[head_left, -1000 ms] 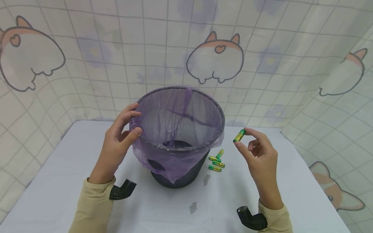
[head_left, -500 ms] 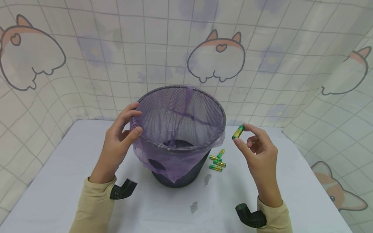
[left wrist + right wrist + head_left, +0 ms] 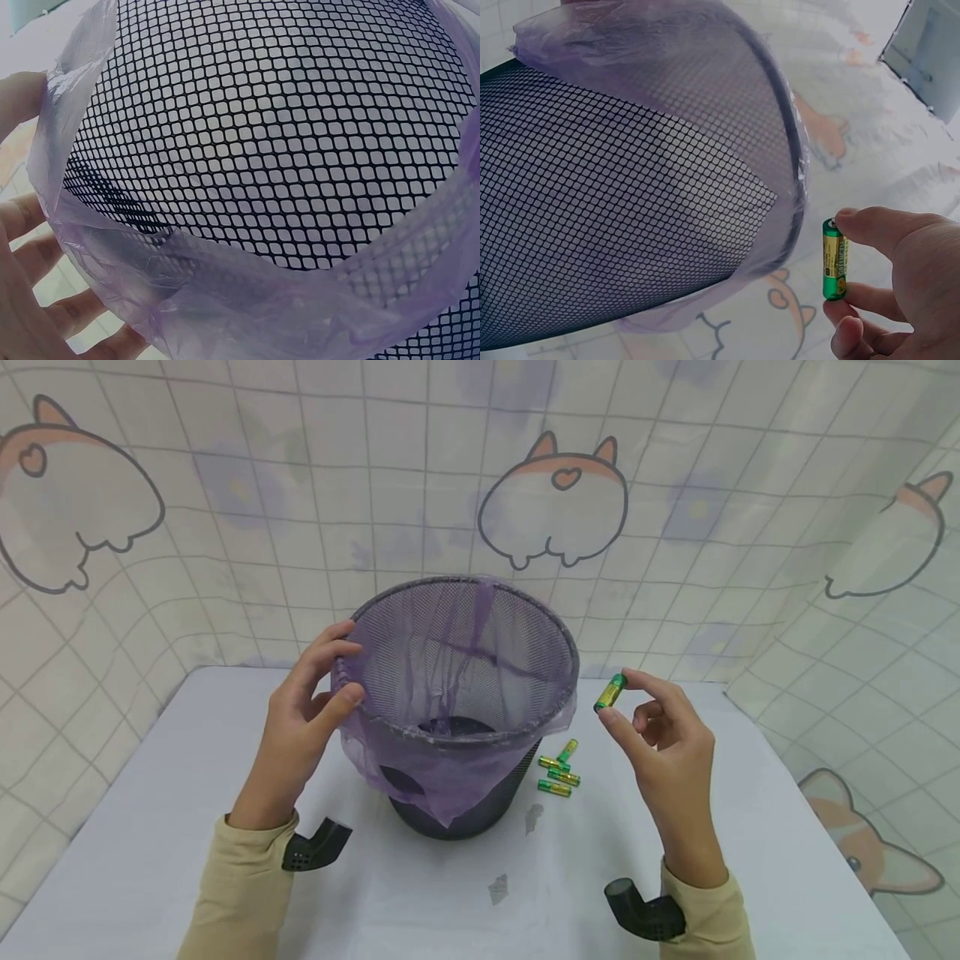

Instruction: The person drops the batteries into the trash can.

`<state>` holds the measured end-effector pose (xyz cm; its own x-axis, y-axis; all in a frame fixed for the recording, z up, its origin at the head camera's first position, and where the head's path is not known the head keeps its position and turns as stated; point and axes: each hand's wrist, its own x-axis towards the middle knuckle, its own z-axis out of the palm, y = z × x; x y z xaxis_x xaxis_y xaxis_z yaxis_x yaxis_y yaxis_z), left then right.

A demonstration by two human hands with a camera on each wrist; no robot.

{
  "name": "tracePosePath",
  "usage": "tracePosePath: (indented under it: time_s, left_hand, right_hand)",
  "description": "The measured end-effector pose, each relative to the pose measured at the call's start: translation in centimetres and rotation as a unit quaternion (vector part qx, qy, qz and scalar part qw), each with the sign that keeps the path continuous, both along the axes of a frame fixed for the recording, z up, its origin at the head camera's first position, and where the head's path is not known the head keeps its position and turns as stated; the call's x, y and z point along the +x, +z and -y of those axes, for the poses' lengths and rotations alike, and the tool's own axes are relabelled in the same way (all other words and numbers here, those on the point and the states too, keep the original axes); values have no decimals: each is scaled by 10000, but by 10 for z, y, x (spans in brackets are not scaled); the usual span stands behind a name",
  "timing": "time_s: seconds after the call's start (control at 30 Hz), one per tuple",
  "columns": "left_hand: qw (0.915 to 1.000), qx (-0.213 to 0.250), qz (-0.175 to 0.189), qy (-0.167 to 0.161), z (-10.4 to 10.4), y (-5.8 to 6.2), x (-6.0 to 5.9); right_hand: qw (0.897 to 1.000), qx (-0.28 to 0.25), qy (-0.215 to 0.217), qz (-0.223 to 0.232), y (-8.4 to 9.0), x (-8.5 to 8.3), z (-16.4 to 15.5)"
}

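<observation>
A black mesh wastebasket [image 3: 457, 822], lined with a thin purple plastic bag [image 3: 450, 781], stands on the white table. My left hand [image 3: 296, 722] grips its rim at the left side, over the bag's folded edge. To the right of the basket, my right hand [image 3: 667, 756] pinches a green and yellow battery [image 3: 610, 692] by its two ends, between thumb and fingers. In the right wrist view this battery [image 3: 835, 259] stands nearly upright, apart from the basket. Several similar batteries [image 3: 555, 788] lie on the table by the basket's right side.
Two small grey patches [image 3: 498, 889] mark the white table [image 3: 375, 902] in front of the basket. A tile-patterned curtain [image 3: 262, 527] with cartoon dogs surrounds the back and sides. Black wrist devices [image 3: 318, 845] sit on both sleeves.
My right hand has risen slightly and shifted a little left with the battery, which stays above the table. The left hand keeps its place on the rim.
</observation>
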<state>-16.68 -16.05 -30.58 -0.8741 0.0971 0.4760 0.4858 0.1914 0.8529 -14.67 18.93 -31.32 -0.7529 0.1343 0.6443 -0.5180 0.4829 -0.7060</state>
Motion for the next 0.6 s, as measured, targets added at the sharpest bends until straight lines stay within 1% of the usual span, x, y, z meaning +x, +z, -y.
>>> tracePosePath:
  time_s: [0.6]
  left_hand:
    - [9999,99,-85,-58,0,-4,-3]
  right_hand:
    - [9995,-42,255,-188,10,-1,10]
